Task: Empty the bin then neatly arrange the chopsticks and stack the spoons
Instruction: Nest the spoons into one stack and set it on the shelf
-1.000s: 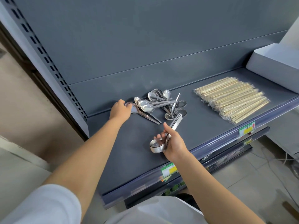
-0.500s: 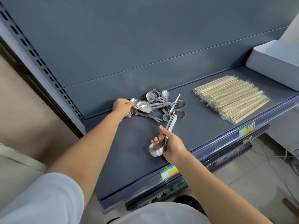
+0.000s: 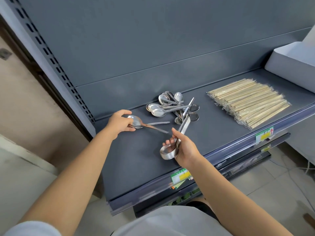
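Left hand (image 3: pixel 118 123) is wrapped round loose spoons (image 3: pixel 136 123) at the bowls, and a nested spoon stack (image 3: pixel 167 152) is gripped in right hand (image 3: pixel 185 149), above the shelf (image 3: pixel 136 160).

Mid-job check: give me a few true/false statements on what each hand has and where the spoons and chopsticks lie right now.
1. The right hand holds a nested spoon stack. True.
2. The left hand is empty. False: it holds a few picked-up spoons by their bowls.
3. No spoons remain on the shelf. False: a loose spoon pile lies there.
4. The chopsticks lie side by side on the shelf, to the right of that pile. True.
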